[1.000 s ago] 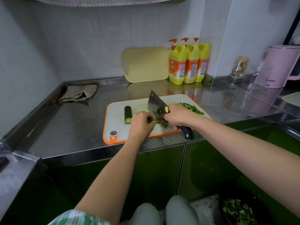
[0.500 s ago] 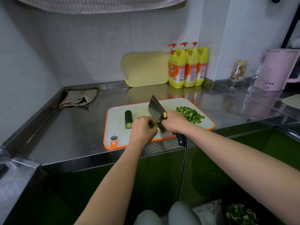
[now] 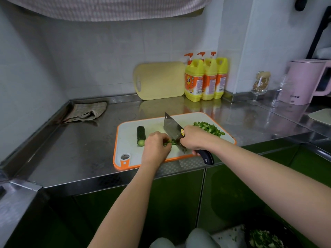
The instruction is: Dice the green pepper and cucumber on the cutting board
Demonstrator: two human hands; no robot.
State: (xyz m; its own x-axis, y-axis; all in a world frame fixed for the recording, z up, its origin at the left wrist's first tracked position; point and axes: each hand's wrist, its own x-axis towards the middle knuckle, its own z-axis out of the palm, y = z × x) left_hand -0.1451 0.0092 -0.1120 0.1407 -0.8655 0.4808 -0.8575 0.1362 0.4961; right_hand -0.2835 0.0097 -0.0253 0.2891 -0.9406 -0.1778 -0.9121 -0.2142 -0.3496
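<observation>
Cleaver (image 3: 172, 127) shifted left on orange-rimmed board (image 3: 129, 140) atop steel counter (image 3: 80, 149).

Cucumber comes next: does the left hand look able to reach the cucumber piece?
Probably yes: the cucumber piece lies just beside the left hand, nothing between, though that hand holds pepper strips.

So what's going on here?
A person is chopping on a white, orange-rimmed cutting board. The right hand grips a steel cleaver, its blade at the green vegetable strips that the left hand holds down. A pile of diced green pieces lies at the board's right; a dark green cucumber piece lies uncut at its left.
</observation>
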